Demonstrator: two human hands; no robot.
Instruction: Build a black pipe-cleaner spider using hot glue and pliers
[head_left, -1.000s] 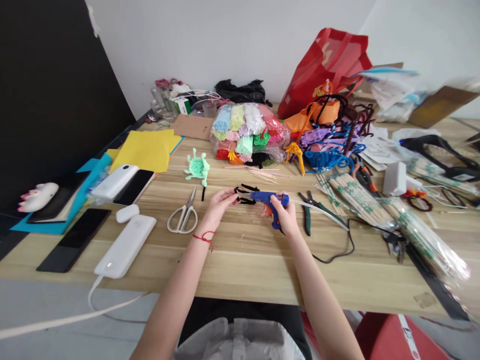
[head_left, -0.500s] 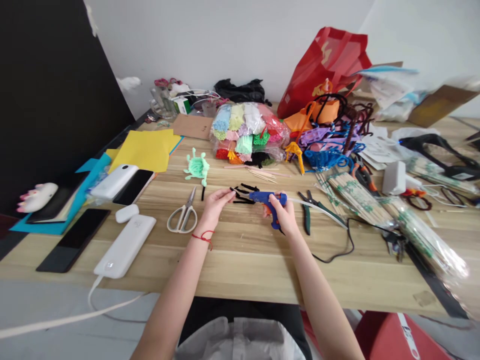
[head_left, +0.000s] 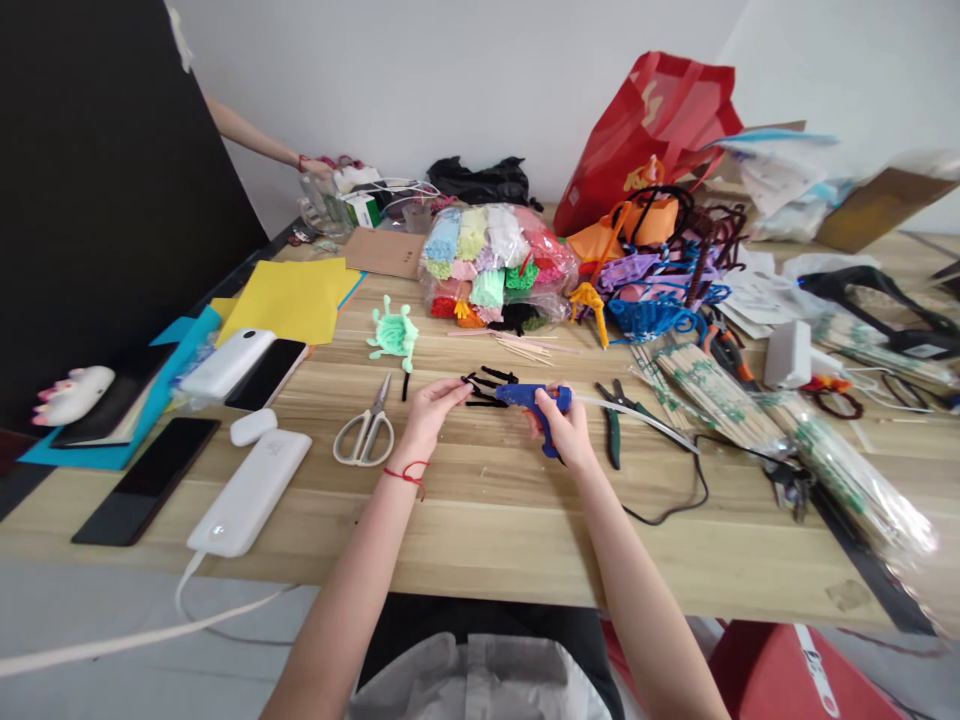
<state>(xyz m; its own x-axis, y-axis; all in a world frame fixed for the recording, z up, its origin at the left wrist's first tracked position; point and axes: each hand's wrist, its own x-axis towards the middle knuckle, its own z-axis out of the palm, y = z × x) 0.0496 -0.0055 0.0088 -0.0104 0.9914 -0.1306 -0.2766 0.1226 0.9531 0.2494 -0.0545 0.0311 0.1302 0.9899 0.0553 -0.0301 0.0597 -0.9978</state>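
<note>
My right hand (head_left: 568, 430) is closed round a blue glue gun (head_left: 534, 402), its nozzle pointing left. My left hand (head_left: 433, 405) pinches a black pipe-cleaner piece (head_left: 486, 388) just in front of that nozzle, above the wooden table (head_left: 480, 520). A red string circles my left wrist. The gun's black cord (head_left: 686, 490) trails off to the right. White-handled scissors (head_left: 366, 432) lie left of my left hand. Green-handled pliers (head_left: 615, 420) lie right of my right hand. A mint-green pipe-cleaner figure (head_left: 394, 335) sits behind the scissors.
Phones and white power banks (head_left: 251, 490) lie at the left, beside yellow paper (head_left: 289, 298). Bags of coloured pipe cleaners (head_left: 495, 262), a red bag (head_left: 652, 125) and bundles of bamboo sticks (head_left: 757, 415) crowd the back and right. Another person's arm (head_left: 255, 138) reaches in at the far left.
Another person's arm has come into view at the far left, reaching to the things by the wall. My hands, the glue gun and the black piece have hardly moved.
</note>
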